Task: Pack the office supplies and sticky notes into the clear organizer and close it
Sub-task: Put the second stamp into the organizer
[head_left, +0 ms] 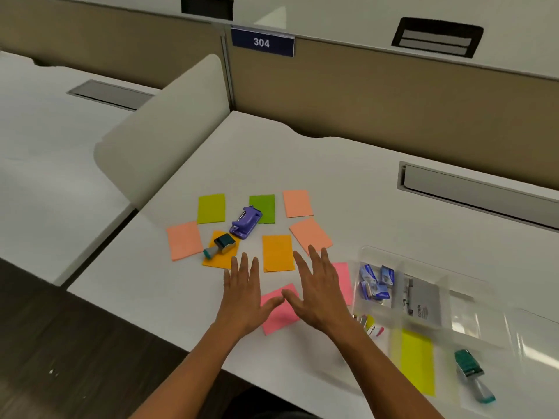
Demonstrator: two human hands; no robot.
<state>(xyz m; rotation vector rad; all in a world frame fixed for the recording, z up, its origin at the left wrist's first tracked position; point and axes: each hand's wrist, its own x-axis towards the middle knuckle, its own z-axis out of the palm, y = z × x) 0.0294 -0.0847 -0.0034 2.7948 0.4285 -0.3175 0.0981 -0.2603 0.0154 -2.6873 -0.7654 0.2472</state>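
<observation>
Several sticky notes lie spread on the white desk (348, 182): green, salmon, orange and pink ones. A purple hole punch (245, 222) sits partly on a green note (262, 207). A teal stamp (220, 245) lies on an orange note (222, 257). My left hand (242, 293) and my right hand (317, 290) hover flat with fingers spread above a pink note (279, 313), holding nothing. The clear organizer (429, 313) lies open at the right, holding blue staple boxes (376, 281), a yellow note pad (418, 359) and a second teal stamp (473, 375).
A grey card (423, 300) and small colored flags (370, 323) also sit in the organizer. A white divider panel (163, 140) rises at the desk's left edge. A tan partition with sign 304 (262, 42) stands behind. A cable slot (481, 192) is at the right rear.
</observation>
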